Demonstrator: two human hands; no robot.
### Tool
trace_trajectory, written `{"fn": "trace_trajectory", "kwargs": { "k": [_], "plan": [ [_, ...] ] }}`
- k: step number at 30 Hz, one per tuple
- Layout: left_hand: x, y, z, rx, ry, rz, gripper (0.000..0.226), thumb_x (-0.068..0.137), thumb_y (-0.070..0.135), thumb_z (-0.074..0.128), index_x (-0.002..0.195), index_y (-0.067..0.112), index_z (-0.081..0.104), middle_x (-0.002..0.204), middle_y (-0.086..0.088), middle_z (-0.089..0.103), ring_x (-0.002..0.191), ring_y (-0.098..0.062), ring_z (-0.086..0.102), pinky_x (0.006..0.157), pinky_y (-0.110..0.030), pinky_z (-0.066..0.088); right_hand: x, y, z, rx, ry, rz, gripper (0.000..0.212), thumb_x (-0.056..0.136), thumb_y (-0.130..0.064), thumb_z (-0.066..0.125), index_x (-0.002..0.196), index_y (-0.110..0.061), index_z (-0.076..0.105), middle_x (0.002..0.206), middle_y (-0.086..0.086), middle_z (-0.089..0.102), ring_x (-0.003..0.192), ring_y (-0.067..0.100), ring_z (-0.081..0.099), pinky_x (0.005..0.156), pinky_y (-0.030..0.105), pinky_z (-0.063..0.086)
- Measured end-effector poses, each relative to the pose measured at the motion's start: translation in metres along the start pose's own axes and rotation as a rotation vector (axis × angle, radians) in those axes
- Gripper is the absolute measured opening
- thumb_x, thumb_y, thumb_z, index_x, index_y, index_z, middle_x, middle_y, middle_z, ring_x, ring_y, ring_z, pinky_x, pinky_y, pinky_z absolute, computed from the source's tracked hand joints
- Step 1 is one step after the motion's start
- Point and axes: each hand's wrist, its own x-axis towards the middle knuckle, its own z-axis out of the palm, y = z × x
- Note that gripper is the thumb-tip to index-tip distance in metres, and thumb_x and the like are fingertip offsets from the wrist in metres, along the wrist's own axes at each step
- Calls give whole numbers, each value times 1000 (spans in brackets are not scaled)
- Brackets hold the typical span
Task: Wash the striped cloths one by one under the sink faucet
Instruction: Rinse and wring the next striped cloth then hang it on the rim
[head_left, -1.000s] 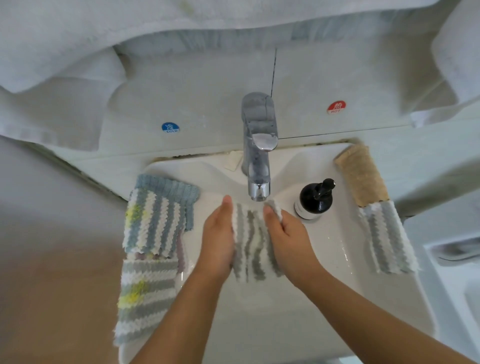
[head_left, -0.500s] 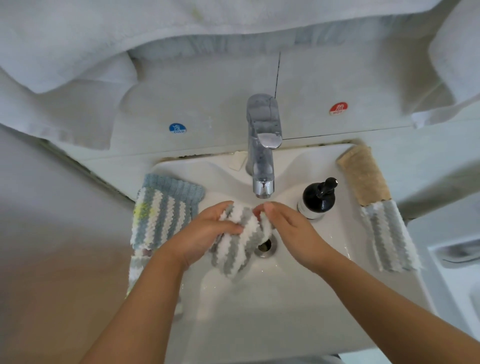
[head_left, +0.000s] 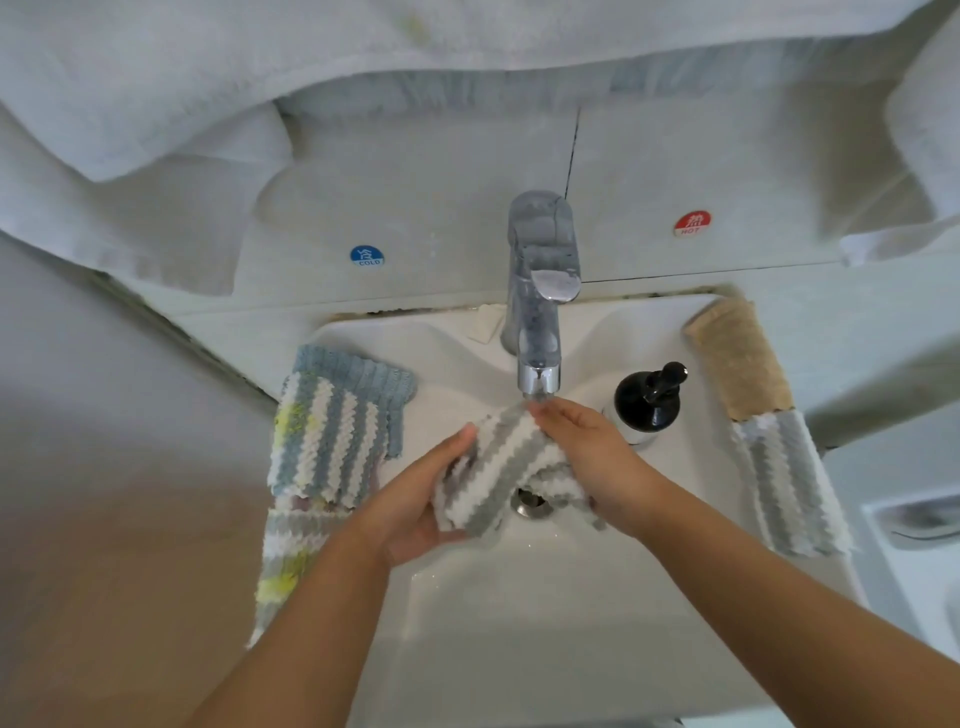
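Crumpled grey-and-white striped cloth (head_left: 498, 475) under the faucet (head_left: 540, 312), gripped between left hand (head_left: 421, 499) and right hand (head_left: 597, 457).

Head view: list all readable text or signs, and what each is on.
"COLD": blue round sticker on the wall panel, left of the faucet; the white character above the word is too blurred to read.
"HOT": red round sticker on the wall panel, right of the faucet; its character is also unreadable.
Black pump bottle: no label visible.

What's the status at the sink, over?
Left hand and right hand both grip the grey-striped cloth, bunched under the faucet above the drain. Soap bottle sits close beside right hand, not touching.
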Motion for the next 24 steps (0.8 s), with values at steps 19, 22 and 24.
{"fn": "trace_trajectory", "kwargs": {
  "k": [19, 22, 24],
  "plan": [
    [21, -16, 40, 97, 586, 380, 37, 94, 51, 53, 95, 19, 72, 87, -3, 76, 80, -22, 73, 67, -35, 58, -8, 22, 1, -148, 334, 4, 48, 100, -43, 42, 97, 2, 57, 79, 8, 59, 71, 16, 58, 66, 27, 52],
    [26, -13, 46, -221, 539, 203, 44, 92, 52, 57, 99, 11, 71, 94, -11, 75, 83, -28, 72, 67, -35, 57, -5, 22, 8, -52, 407, 26, 45, 101, -39, 43, 98, 4, 58, 84, 15, 64, 75, 26, 64, 75, 40, 56],
    [23, -8, 49, -439, 347, 114, 48, 92, 49, 58, 112, 6, 70, 110, -17, 72, 102, -34, 69, 91, -46, 54, 0, 22, 12, -55, 457, 23, 48, 101, -40, 43, 100, 6, 55, 96, 28, 63, 82, 39, 63, 84, 49, 53]
  ]
}}
